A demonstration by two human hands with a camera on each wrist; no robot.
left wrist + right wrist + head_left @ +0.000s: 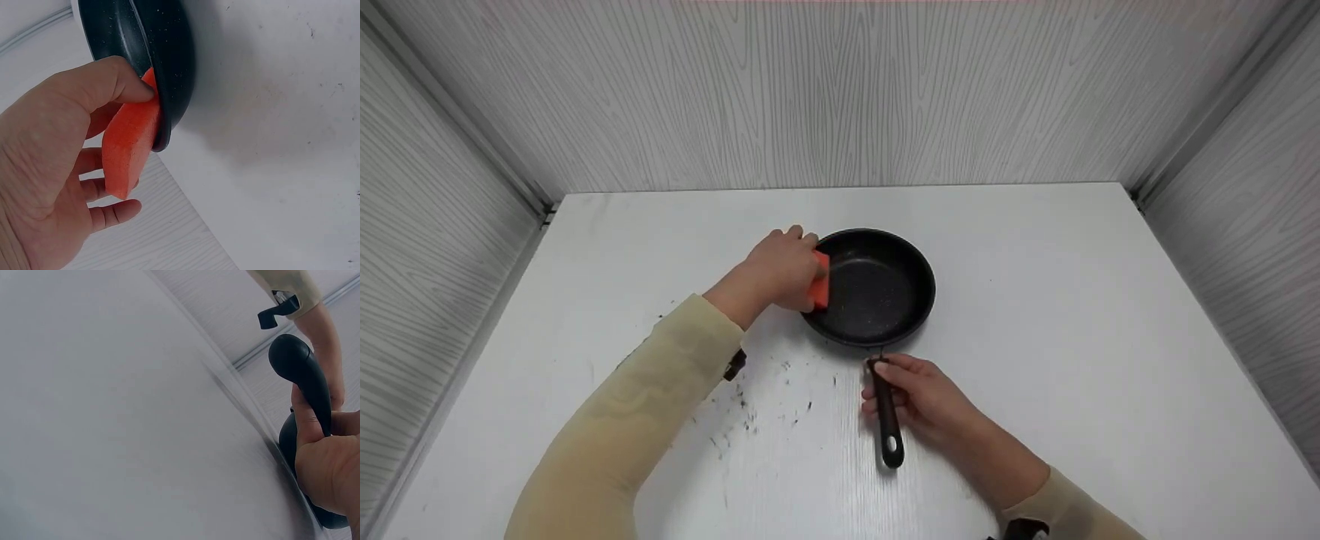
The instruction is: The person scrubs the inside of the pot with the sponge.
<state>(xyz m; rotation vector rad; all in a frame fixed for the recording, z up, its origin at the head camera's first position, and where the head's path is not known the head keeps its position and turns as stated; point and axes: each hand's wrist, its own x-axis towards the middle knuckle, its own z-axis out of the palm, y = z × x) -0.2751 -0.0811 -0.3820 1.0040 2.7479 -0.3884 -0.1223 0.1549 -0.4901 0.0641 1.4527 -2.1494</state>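
Observation:
A black frying pan (877, 292) stands in the middle of the white table, its handle (889, 427) pointing toward me. My right hand (924, 394) grips that handle close to the pan, thumb on top; the right wrist view shows the handle (301, 365) rising past the thumb. At the pan's left rim, my left hand (786, 270) pinches an orange-red sponge (820, 281). In the left wrist view the sponge (128, 143) lies against the pan's rim and inner wall, partly outside it. Pale specks dot the pan's inside.
Dark crumbs (746, 416) are scattered over the white table (1050, 337) left of the handle and near the left sleeve. Grey wood-grain panels (840, 97) enclose the table at the back and both sides.

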